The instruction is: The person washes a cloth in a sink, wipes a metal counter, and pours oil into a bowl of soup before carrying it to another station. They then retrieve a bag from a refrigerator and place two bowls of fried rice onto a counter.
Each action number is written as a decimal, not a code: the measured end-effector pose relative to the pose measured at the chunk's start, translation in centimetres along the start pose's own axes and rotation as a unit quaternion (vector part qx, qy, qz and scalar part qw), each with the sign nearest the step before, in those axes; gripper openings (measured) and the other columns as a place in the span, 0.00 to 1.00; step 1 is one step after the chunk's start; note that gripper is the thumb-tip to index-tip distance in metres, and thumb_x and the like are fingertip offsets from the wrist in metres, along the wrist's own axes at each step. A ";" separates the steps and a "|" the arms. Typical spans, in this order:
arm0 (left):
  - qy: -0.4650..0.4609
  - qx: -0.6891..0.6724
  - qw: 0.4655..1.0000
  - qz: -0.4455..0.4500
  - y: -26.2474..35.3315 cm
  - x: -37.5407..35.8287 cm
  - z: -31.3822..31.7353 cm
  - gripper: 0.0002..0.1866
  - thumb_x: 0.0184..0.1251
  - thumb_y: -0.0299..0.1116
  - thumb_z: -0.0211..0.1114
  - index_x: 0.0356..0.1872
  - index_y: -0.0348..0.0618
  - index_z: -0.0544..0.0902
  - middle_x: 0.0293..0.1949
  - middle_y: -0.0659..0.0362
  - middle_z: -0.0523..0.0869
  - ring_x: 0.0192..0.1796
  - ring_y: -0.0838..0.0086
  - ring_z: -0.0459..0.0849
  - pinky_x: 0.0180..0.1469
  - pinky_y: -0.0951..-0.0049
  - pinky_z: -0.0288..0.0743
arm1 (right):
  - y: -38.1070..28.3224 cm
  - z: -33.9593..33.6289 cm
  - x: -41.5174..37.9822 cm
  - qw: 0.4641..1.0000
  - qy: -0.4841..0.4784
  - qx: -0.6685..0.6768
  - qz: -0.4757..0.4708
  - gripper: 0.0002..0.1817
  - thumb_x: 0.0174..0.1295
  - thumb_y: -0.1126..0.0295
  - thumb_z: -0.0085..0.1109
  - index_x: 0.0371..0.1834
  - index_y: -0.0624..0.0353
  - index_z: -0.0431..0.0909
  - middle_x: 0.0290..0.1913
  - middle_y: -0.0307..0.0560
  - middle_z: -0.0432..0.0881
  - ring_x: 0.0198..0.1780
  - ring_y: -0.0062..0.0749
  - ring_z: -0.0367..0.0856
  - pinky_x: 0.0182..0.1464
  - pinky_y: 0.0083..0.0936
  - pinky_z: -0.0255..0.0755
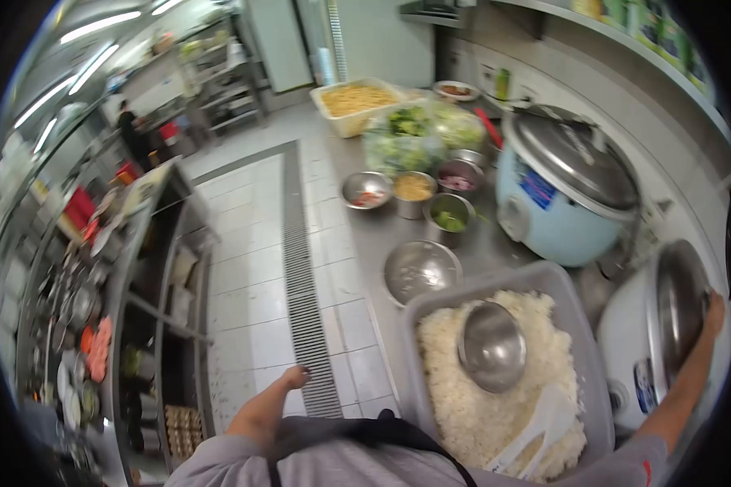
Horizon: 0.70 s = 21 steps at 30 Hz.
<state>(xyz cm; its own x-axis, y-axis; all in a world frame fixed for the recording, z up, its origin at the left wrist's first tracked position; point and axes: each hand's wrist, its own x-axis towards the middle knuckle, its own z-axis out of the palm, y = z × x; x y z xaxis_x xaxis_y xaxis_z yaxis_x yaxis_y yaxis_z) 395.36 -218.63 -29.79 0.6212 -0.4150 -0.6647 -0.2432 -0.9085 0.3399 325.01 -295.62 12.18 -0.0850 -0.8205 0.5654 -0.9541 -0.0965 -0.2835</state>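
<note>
My right hand [713,315] grips the metal lid [681,304] of a white rice cooker [629,341] at the right, its fingers partly hidden at the lid's far side. My left hand [295,377] hangs over the floor beside the counter, away from any object; its fingers are too small and blurred to make out. Between my arms stands a grey plastic tub [593,369] of cooked white rice [451,390]. A steel bowl [493,347] sits on the rice, near a white plastic rice paddle [554,414] and a second white utensil lying there.
An empty-looking steel bowl [422,272] stands beyond the tub. Farther back are steel containers of chopped ingredients [414,187], bagged greens [402,142], a noodle tub [341,122] and a blue rice cooker [544,211]. Shelving [158,300] lines the left; a distant person [130,134] stands there.
</note>
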 end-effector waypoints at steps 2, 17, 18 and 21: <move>-0.013 -0.006 1.000 -0.009 1.0 -1.1 -0.2 0.20 0.51 0.42 0.58 0.45 0.47 0.78 0.42 0.49 0.80 0.46 0.59 0.77 0.50 0.68 0.70 | -2.4 -0.9 -1.5 0.992 -0.010 -0.122 -0.038 0.25 0.55 0.48 0.46 0.43 0.59 0.74 0.46 0.52 0.76 0.47 0.42 0.73 0.47 0.34 0.65; -0.039 0.014 0.999 -0.016 -2.6 -3.3 3.8 0.22 0.52 0.46 0.58 0.46 0.45 0.77 0.32 0.51 0.83 0.33 0.64 0.81 0.39 0.70 0.74 | -5.5 -3.6 -2.5 0.961 -0.003 -0.267 -0.070 0.19 0.53 0.53 0.51 0.43 0.54 0.74 0.45 0.53 0.75 0.45 0.46 0.73 0.45 0.36 0.67; -0.041 -0.005 0.999 -0.032 -2.1 -3.8 3.6 0.22 0.52 0.45 0.58 0.46 0.45 0.77 0.28 0.52 0.83 0.29 0.66 0.81 0.36 0.70 0.75 | -4.5 -3.2 -2.1 0.965 -0.006 -0.251 -0.069 0.20 0.54 0.53 0.50 0.43 0.54 0.74 0.46 0.54 0.75 0.46 0.47 0.72 0.46 0.36 0.67; -0.090 0.035 0.995 -0.005 -0.8 -3.0 1.6 0.22 0.51 0.43 0.56 0.46 0.43 0.77 0.41 0.49 0.80 0.44 0.60 0.78 0.48 0.69 0.71 | 4.0 0.5 2.3 0.979 0.015 -0.187 -0.081 0.20 0.56 0.54 0.48 0.46 0.54 0.73 0.47 0.56 0.74 0.48 0.49 0.71 0.49 0.37 0.65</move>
<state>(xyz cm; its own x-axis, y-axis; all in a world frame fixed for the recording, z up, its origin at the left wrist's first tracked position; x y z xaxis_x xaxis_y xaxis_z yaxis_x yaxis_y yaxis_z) 392.46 -216.73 -29.14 0.4820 -0.4021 -0.7785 -0.2931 -0.9113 0.2892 321.15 -298.13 11.97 0.0732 -0.7939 0.6037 -0.9936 -0.0061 0.1125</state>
